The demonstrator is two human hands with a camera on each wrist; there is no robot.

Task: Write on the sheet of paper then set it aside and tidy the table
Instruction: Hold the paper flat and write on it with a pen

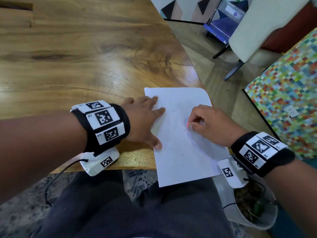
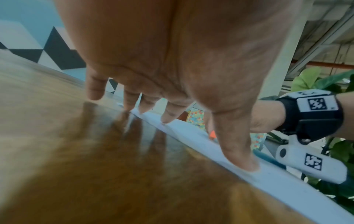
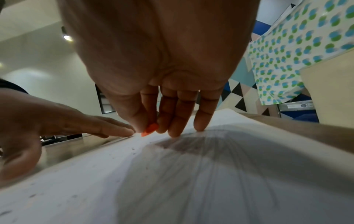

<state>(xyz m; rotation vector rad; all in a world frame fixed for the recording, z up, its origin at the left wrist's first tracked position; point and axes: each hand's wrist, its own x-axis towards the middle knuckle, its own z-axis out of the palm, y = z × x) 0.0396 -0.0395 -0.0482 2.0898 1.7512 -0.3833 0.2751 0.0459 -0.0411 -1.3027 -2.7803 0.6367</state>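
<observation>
At the wooden counter's point(image 1: 85, 66) edge, writing is barely begun.
Flat left hand point(image 1: 144, 117) pins the white paper sheet point(image 1: 180, 152); right hand point(image 1: 211, 124) pinches a small orange writing stub point(image 3: 149, 130). Few marks; setting aside, tidying remain.

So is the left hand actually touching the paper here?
Touching. The left wrist view shows the left hand with its thumb and fingertips pressed flat onto the sheet of paper.

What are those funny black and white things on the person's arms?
Each wrist wears a wide black band: left wrist band, right wrist band. White tiles on them carry black square codes, like puzzle pictures. Under each band hangs a white camera box with its own code and a thin black cable. The forearms have no sleeves.
</observation>
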